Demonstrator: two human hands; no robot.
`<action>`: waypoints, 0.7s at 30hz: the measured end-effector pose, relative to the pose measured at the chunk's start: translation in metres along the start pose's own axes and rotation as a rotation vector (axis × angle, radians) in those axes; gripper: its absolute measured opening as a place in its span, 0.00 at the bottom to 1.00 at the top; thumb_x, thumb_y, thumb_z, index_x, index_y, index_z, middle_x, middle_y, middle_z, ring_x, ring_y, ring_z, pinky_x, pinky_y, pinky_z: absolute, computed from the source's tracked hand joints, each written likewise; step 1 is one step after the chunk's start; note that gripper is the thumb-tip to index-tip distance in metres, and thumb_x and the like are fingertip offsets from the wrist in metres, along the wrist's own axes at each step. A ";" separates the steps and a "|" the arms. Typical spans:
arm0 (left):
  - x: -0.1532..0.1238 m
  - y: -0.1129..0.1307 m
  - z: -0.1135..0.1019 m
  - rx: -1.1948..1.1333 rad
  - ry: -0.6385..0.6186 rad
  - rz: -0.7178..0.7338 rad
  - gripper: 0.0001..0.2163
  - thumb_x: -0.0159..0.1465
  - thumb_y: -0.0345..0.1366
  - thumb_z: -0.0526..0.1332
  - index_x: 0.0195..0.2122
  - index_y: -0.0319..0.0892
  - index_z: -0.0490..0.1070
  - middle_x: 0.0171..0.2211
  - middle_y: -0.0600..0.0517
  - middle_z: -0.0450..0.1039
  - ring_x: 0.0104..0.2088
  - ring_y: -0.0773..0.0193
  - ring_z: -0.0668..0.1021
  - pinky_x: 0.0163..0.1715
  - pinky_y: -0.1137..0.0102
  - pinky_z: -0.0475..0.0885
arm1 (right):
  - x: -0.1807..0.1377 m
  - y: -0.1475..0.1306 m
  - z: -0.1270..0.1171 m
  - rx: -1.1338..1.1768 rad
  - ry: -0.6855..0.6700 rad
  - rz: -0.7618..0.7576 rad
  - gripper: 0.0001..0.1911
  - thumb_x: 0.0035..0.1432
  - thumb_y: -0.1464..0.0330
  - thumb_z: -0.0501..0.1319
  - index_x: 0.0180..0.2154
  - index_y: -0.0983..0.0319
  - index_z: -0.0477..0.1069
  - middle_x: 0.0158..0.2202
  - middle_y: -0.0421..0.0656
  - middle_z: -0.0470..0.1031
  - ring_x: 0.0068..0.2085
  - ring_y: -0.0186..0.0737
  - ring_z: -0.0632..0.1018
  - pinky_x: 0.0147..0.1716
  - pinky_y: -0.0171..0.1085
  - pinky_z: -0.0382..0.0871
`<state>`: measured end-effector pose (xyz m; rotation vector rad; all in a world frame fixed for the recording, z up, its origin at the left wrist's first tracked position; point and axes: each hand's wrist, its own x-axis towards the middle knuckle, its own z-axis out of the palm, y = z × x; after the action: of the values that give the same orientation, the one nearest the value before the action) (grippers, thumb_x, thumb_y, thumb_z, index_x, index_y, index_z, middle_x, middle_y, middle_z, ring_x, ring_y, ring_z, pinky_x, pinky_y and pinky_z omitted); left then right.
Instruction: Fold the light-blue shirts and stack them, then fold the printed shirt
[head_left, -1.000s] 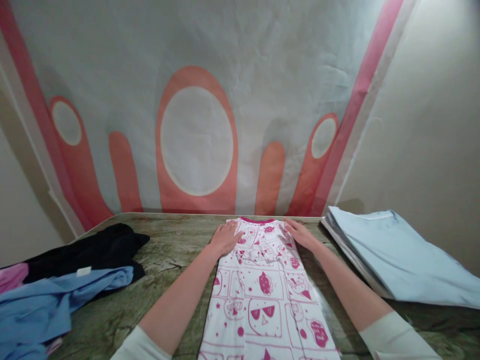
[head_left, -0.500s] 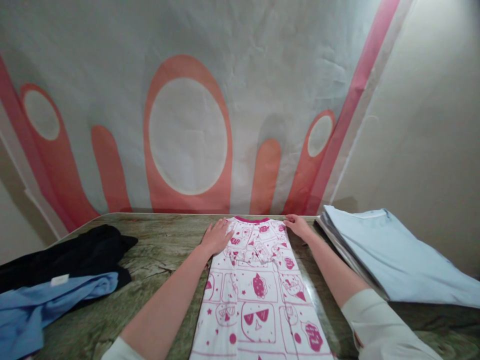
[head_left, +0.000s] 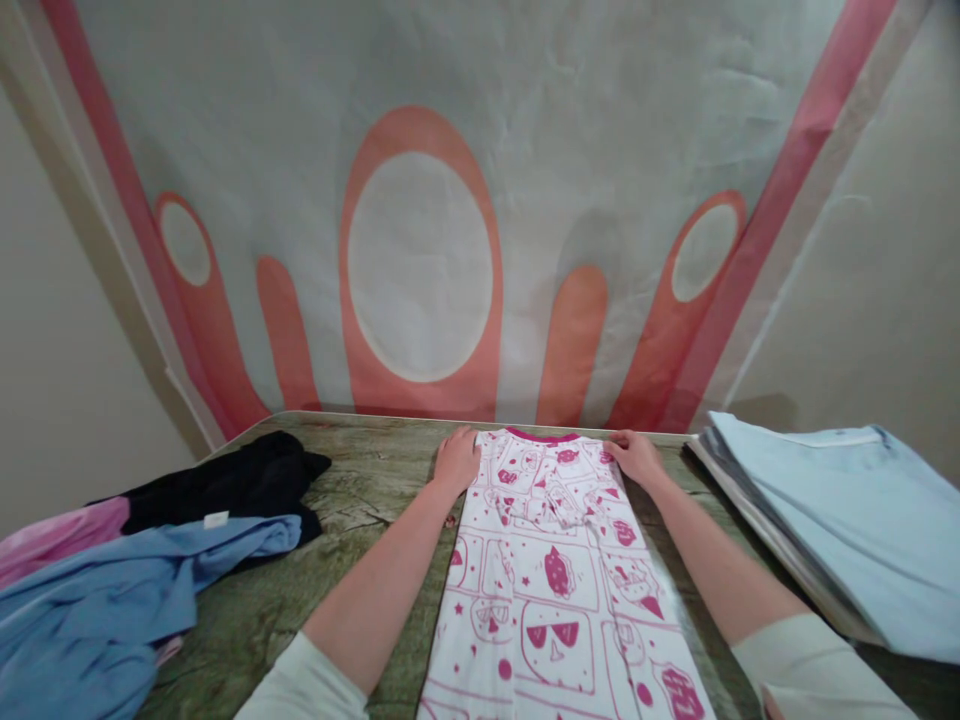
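A white garment with a pink cartoon print (head_left: 559,585) lies flat and folded narrow on the green-brown marbled table (head_left: 360,500), its pink collar at the far edge. My left hand (head_left: 456,460) has its fingers curled on the garment's far left corner. At the far right corner, my right hand (head_left: 636,457) pinches the cloth. Both forearms run along the garment's sides.
Loose clothes lie at the left: a black piece (head_left: 240,480), a blue one (head_left: 112,600), a pink one (head_left: 52,530). A stack of folded light blue clothes (head_left: 840,500) sits at the right. A wall banner with orange shapes (head_left: 420,270) rises behind the table.
My hands slid from lying flat on the garment's upper part out to its far corners and closed on them. The view has shifted a little to the left.
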<state>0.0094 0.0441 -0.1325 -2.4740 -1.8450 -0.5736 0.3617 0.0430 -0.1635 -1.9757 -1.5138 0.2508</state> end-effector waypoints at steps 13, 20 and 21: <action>-0.002 0.009 0.004 0.030 -0.253 0.253 0.24 0.67 0.47 0.38 0.62 0.45 0.47 0.63 0.51 0.45 0.62 0.61 0.50 0.58 0.60 0.45 | -0.003 -0.004 -0.001 -0.032 -0.006 -0.061 0.16 0.54 0.61 0.55 0.42 0.60 0.71 0.37 0.44 0.77 0.40 0.42 0.75 0.37 0.36 0.62; 0.000 0.010 0.006 0.058 -0.302 0.226 0.26 0.66 0.49 0.37 0.63 0.44 0.43 0.64 0.50 0.40 0.63 0.59 0.47 0.58 0.59 0.43 | -0.001 0.000 0.001 -0.021 0.011 -0.058 0.14 0.54 0.64 0.56 0.42 0.62 0.70 0.35 0.43 0.77 0.38 0.40 0.75 0.36 0.35 0.62; 0.000 0.010 0.007 0.060 -0.304 0.225 0.27 0.66 0.50 0.37 0.63 0.44 0.43 0.64 0.50 0.40 0.63 0.59 0.46 0.58 0.59 0.43 | -0.001 0.000 0.001 -0.022 0.013 -0.058 0.14 0.54 0.64 0.56 0.42 0.62 0.70 0.35 0.43 0.77 0.38 0.40 0.75 0.36 0.35 0.62</action>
<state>0.0203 0.0424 -0.1370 -2.8022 -1.5978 -0.1373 0.3609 0.0423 -0.1646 -1.9432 -1.5690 0.1971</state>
